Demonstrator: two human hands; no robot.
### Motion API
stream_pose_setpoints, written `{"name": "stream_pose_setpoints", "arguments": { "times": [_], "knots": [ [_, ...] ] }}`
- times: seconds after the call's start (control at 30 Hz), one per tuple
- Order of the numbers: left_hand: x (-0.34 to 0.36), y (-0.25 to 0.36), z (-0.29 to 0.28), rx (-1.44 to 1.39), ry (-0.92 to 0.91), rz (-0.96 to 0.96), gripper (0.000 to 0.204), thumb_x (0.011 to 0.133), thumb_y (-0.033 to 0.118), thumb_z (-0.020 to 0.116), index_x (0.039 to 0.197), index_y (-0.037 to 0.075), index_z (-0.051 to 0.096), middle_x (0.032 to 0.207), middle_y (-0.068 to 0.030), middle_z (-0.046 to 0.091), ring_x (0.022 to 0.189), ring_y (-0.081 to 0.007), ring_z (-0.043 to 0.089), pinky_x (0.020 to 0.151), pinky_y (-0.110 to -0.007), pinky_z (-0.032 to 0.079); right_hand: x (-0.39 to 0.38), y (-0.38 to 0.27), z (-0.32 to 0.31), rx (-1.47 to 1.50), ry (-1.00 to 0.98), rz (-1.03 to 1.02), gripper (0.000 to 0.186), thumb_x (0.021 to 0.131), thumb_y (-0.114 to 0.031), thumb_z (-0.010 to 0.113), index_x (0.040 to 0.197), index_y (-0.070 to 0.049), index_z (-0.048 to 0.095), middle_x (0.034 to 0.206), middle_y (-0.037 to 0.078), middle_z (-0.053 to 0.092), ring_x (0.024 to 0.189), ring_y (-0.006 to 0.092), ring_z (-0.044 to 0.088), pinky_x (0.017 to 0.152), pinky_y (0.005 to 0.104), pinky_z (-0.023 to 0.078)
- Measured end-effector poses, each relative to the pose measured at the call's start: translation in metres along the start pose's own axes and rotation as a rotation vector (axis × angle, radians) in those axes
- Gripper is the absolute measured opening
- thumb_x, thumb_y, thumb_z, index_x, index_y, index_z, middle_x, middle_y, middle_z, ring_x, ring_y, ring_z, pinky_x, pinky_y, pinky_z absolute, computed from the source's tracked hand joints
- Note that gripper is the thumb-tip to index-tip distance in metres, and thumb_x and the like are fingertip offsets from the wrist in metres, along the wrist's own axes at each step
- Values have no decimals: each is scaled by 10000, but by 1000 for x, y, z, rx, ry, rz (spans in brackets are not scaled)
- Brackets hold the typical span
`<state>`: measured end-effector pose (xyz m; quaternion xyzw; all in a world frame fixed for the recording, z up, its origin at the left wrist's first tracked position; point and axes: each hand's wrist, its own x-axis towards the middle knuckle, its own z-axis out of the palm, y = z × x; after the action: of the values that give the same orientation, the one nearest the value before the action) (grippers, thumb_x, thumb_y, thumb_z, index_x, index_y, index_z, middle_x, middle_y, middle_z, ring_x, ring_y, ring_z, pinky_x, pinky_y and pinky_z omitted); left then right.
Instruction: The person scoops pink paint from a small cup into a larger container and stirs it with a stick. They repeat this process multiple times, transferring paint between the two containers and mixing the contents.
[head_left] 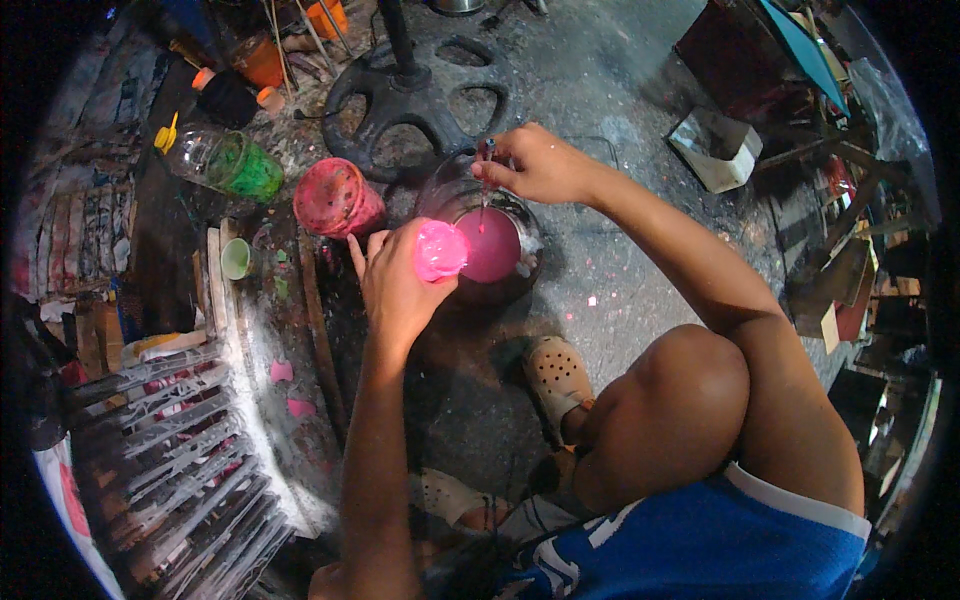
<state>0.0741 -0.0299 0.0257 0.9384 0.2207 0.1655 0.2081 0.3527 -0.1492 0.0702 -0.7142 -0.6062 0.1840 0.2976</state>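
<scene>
My left hand (400, 270) grips a cup of bright pink liquid (440, 250) at the left rim of a round metal pot. Inside the pot, pink liquid (488, 258) covers the bottom. My right hand (530, 165) is closed on a thin metal rod (482, 205) that points down into the pot. A pink-stained tub (325, 197) sits just beyond my left hand. Farther left lie a clear plastic bottle with green contents (240, 165) and a small pale green cup (235, 259).
A black cast stand base (375, 105) stands behind the pot. A white rectangular container (715, 150) and wooden pieces line the right. Paint-streaked slats (175, 420) fill the lower left. My bent knee (660, 400) and sandalled feet (555, 375) are below on the stained floor.
</scene>
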Motion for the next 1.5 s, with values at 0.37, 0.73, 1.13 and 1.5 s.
{"name": "stream_pose_setpoints", "arguments": {
  "times": [0.37,0.73,1.13,1.5],
  "knots": [
    [11,7,-1,34,-49,56,741,698,246,985,1375,177,693,1276,-61,784,1311,-349,642,1352,-724,198,1,-4,-1,-40,-49,-49,305,1085,-299,726,1048,0,773,806,231,763,733,434,735,697,533,559],
    [18,11,1,117,-94,82,784,679,260,999,1398,156,702,1252,-57,778,1287,-340,647,1347,-683,225,0,-13,-8,-83,-90,-40,383,1114,-341,655,1001,-1,793,806,234,757,752,428,741,727,529,564],
    [22,13,3,159,-110,116,778,685,279,999,1397,127,724,1268,-50,777,1255,-324,659,1364,-708,198,-2,-21,-25,-187,-160,-173,131,956,-128,767,1048,-37,789,871,208,769,833,441,742,757,525,572],
    [24,16,4,178,-124,108,759,692,279,990,1386,126,724,1251,-58,788,1262,-331,659,1364,-701,203,-4,-30,-31,-310,-284,-139,166,997,-197,734,1037,-51,801,939,220,790,917,469,752,803,563,587]
  ]
}}
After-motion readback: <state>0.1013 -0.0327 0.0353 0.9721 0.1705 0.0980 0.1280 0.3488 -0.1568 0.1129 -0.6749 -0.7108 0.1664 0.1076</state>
